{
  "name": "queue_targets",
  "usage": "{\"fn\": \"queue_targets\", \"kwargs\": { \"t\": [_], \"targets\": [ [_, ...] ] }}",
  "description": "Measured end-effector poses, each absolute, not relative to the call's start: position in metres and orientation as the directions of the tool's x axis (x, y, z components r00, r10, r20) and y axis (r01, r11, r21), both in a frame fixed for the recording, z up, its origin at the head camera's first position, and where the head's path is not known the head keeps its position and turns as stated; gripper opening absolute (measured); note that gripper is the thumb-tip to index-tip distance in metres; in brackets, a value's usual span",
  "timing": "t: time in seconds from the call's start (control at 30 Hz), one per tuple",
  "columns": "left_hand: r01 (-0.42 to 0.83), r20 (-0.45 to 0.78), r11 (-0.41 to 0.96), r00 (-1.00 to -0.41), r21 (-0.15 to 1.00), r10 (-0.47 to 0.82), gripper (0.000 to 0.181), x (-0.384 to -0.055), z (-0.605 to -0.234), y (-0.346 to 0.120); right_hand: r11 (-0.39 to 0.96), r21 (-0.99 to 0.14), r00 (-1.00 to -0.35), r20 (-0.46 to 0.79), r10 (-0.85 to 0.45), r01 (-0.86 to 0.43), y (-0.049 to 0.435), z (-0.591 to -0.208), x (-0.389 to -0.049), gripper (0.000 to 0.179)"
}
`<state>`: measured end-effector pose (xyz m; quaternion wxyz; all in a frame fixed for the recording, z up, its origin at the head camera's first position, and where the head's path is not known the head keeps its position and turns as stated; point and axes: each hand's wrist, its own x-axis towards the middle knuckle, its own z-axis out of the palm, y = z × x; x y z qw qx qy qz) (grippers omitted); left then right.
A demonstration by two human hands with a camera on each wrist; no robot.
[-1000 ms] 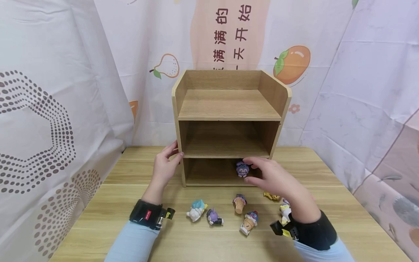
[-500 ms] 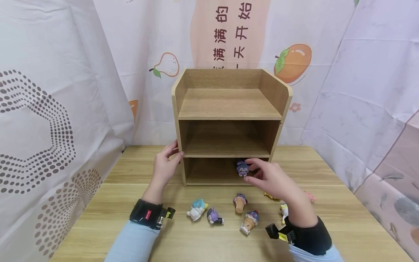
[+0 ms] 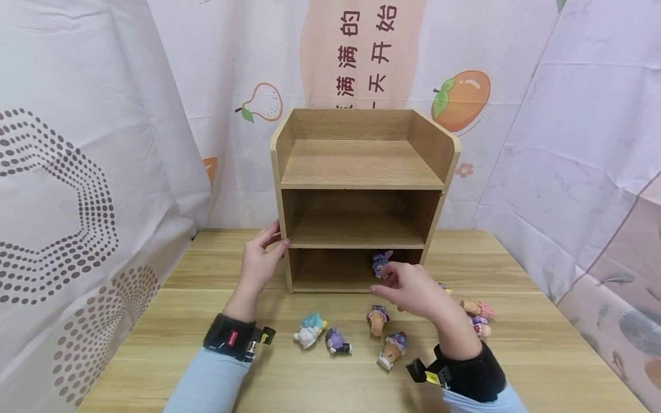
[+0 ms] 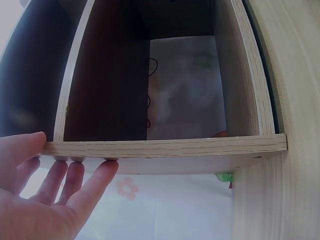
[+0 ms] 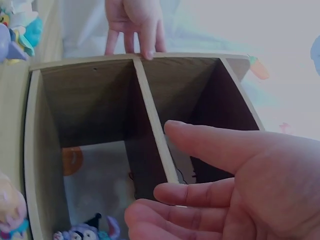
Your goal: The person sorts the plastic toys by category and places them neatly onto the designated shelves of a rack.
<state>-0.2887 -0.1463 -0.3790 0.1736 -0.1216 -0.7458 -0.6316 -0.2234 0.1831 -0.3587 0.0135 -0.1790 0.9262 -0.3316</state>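
Observation:
A wooden shelf unit point(image 3: 361, 188) with an upper deck and two compartments stands on the table. My left hand point(image 3: 261, 258) rests on its left side panel, thumb at the front edge and fingers along the outer face, as the left wrist view shows. A small purple-blue figurine point(image 3: 380, 265) with long ears stands in the bottom compartment toward the right; its top shows in the right wrist view, low in the frame. Just in front of this compartment, my right hand point(image 3: 417, 289) has loosely bent fingers, thumb and fingertips apart, holding nothing. Its fingers overlap the figurine's lower part in the head view.
Before the shelf lie a white-and-teal figurine point(image 3: 310, 331), a purple figurine point(image 3: 337, 342), a cone-shaped figurine point(image 3: 377, 320) and a red-topped cone figurine point(image 3: 392, 350). Several more, including a pink-topped figurine point(image 3: 477, 308), lie right of my right forearm. Printed curtains hang behind.
My right hand has come away from the figurine, moving down, left and toward me. The figurine now faces a little differently and its ear shows. The left hand has stayed put.

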Motion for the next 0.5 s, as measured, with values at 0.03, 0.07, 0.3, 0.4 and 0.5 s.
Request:
{"fn": "queue_targets", "kwargs": {
  "t": [0.03, 0.07, 0.3, 0.4, 0.5],
  "targets": [
    [0.398, 0.410, 0.173, -0.911, 0.901, -0.037, 0.053, -0.286, -0.376, -0.146, 0.715, -0.620, -0.933, 0.085, -0.349, -0.324, 0.181, -0.359, -0.223, 0.043],
    [0.398, 0.410, 0.176, -0.912, 0.900, -0.035, 0.053, -0.282, -0.372, -0.145, 0.715, -0.619, -0.931, 0.076, -0.357, -0.325, 0.179, -0.360, -0.223, 0.043],
    [0.405, 0.416, 0.173, -0.909, 0.898, -0.030, 0.051, -0.270, -0.360, -0.143, 0.762, -0.549, -0.926, 0.062, -0.373, -0.344, 0.163, -0.365, -0.223, 0.044],
    [0.407, 0.418, 0.172, -0.908, 0.897, -0.030, 0.051, -0.271, -0.361, -0.143, 0.764, -0.547, -0.924, 0.050, -0.380, -0.344, 0.156, -0.368, -0.223, 0.043],
    [0.403, 0.414, 0.172, -0.910, 0.899, -0.029, 0.051, -0.272, -0.362, -0.143, 0.766, -0.548, -0.922, 0.027, -0.385, -0.336, 0.150, -0.372, -0.223, 0.044]
  ]
}}
